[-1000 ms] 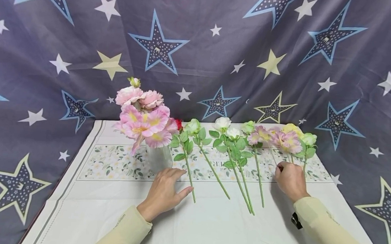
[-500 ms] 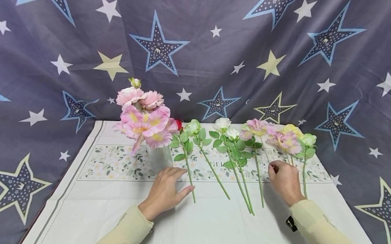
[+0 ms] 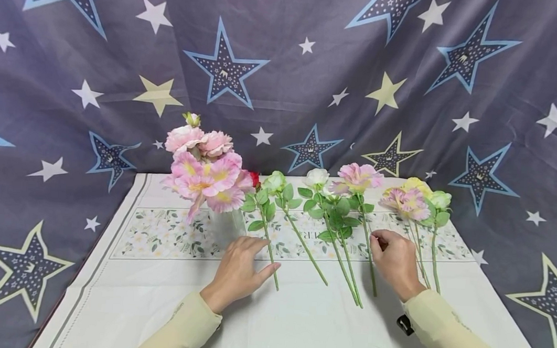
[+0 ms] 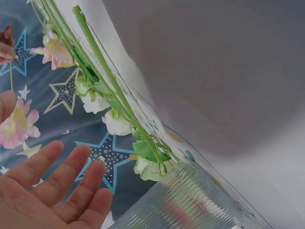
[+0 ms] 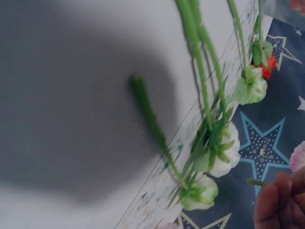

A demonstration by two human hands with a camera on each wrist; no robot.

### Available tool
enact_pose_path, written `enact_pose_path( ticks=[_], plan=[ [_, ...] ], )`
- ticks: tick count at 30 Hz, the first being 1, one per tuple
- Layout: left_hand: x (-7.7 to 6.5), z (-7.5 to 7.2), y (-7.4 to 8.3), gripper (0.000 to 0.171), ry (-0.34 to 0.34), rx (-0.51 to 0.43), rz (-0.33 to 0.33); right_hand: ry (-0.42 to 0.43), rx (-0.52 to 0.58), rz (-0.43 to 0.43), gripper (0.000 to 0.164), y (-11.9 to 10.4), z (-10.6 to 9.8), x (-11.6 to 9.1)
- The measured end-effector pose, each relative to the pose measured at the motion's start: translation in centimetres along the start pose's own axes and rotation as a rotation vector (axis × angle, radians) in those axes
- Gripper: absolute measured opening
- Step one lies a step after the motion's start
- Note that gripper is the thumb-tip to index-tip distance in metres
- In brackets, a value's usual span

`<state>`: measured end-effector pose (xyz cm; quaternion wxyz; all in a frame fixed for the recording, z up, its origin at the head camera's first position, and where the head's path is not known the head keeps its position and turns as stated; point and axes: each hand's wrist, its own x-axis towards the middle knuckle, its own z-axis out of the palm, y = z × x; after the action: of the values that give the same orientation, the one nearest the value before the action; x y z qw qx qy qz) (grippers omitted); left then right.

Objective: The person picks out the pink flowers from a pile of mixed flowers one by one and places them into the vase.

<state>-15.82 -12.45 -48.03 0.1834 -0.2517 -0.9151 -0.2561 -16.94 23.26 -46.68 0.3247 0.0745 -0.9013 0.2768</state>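
One pink ruffled flower (image 3: 359, 177) stands on a thin stem pinched between the thumb and curled fingers of the right hand (image 3: 397, 261); its head is ahead and to the left of that hand. The right wrist view shows a stem end (image 5: 256, 182) poking out past these fingertips.

Just left of the right hand lies a green rose stem (image 3: 370, 276); its pale green rose (image 5: 200, 193) appears in the right wrist view, while the pink petals cover it from above. Further left of the hand lie two white roses, the upper (image 3: 317, 177) in plain sight and the lower (image 3: 332, 194) partly covered. Ahead and to the right of the same hand are a pink-and-yellow flower (image 3: 406, 203), a yellow flower (image 3: 417, 186) and a greenish-white rose (image 3: 441, 199).

The left hand (image 3: 235, 269) has its fingers spread and its thumb apart, gripping nothing. A green stem (image 3: 270, 250) passes by its fingertips; whether they touch it I cannot tell. This stem leads up toward a red bloom (image 3: 254, 178), with a pale green rose (image 3: 275, 182) to its right. Just beyond the left hand stands a clear ribbed vase (image 3: 225, 226), bearing two light pink peonies (image 3: 216, 143), a bud (image 3: 193, 119) above them, and a large pink flower (image 3: 207, 178) with yellow centres in front.
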Motion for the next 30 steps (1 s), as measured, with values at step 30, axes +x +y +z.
enact_pose_path(
  ticks=[30],
  plan=[
    [1.8,0.5,1.1,0.052,0.023,-0.053,0.004,0.066,0.156,-0.116,0.012,-4.6,1.6,-1.5]
  ],
)
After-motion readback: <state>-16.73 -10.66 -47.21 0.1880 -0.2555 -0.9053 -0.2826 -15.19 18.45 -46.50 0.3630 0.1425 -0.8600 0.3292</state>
